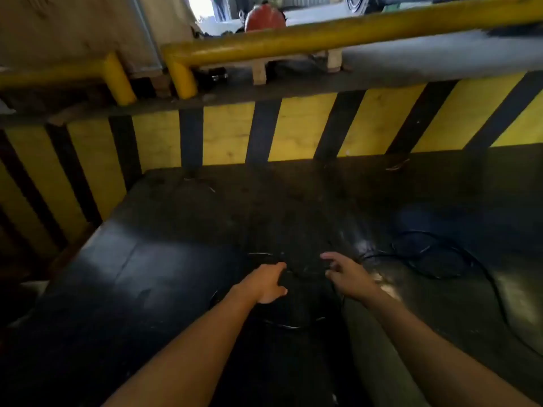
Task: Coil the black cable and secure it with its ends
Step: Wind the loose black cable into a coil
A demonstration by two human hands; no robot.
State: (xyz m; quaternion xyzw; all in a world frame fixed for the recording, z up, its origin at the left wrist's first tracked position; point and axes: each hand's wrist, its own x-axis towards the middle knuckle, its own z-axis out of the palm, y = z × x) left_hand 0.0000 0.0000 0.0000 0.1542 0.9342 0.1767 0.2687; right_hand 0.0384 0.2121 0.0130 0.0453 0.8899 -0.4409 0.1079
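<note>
Black cable (449, 259) lies across a dark, scuffed work surface (164, 274) as a person reaches toward it with two bare hands, seen from a head-worn camera. One cable is visible, in two groupings: a loose loop directly under and between the hands, its near arc showing just behind the left wrist, and a second tangle of loops well off to the right of the right hand, with one strand trailing from there toward the lower right edge of the view. The left hand (269, 284) is palm down over the near loop, fingers held close together and pointing forward, thumb out to the side; whether it actually grips the strand cannot be told (the cable is nearly lost against the dark surface). The right hand (345, 274) hovers just beside it, fingers spread and slightly curled, the cable running out from beneath its fingertips toward the far tangle; a firm pinch cannot be confirmed. Beyond both hands stands one low barrier (293, 130) painted in yellow and black stripes. Above it run two yellow rails (338, 35), a short one to the left and a long one crossing to the right.
</note>
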